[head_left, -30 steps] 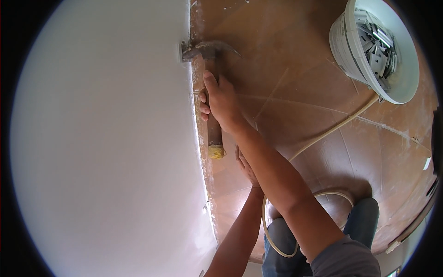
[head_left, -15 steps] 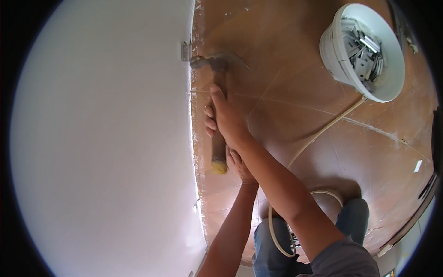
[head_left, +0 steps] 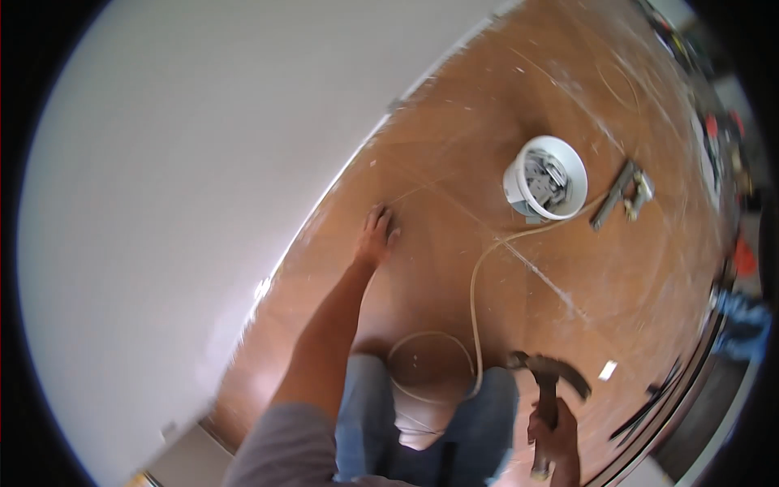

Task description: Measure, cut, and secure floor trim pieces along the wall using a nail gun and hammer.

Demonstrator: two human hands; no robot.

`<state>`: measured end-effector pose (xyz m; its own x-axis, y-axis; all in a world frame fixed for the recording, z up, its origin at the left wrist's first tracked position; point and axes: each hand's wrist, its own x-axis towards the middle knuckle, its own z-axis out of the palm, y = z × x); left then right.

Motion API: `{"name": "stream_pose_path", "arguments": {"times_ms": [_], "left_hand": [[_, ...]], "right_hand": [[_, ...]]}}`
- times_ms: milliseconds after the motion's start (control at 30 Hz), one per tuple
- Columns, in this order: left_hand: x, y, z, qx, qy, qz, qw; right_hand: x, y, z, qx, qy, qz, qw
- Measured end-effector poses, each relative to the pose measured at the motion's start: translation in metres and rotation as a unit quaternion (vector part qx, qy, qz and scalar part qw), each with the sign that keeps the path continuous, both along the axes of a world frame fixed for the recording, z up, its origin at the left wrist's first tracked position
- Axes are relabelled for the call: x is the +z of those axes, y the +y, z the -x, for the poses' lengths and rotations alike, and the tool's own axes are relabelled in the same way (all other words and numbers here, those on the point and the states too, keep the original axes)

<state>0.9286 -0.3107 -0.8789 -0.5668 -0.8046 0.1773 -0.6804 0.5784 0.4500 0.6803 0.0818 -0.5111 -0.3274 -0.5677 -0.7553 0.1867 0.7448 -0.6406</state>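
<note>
My right hand (head_left: 555,432) is wrapped round the handle of a claw hammer (head_left: 547,399), held at the lower right beside my right knee with its head up. My left hand (head_left: 376,239) reaches forward with fingers spread, low over or on the brown floor (head_left: 438,276); contact is hard to tell. Nothing shows in it. Along its left side runs the foot of a white wall (head_left: 203,162), where a small metal bracket (head_left: 395,105) sits at the base. A white bucket (head_left: 517,188) holding several metal brackets (head_left: 548,178) stands ahead to the right.
A pale hose (head_left: 475,300) runs from near the bucket and loops by my knees. A dark bar-shaped object (head_left: 613,195) and a pale object (head_left: 640,196) lie right of the bucket. A white scrap (head_left: 608,370) lies near the hammer. Clutter lines the right edge.
The hammer has gone from beside the wall to my right side, in my right hand. My left hand has reached forward, apart from the right. The view has turned and widened.
</note>
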Motion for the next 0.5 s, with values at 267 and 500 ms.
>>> {"name": "stream_pose_path", "arguments": {"times_ms": [267,500], "left_hand": [[0.099,0.245,-0.198,0.042,-0.249,-0.288,0.924],[0.149,0.635,-0.385,0.238,-0.058,-0.432,0.868]], "right_hand": [[-0.027,0.257,-0.009,0.004,0.208,-0.058,0.976],[-0.045,0.349,-0.038,-0.034,0.188,-0.011,0.982]]}}
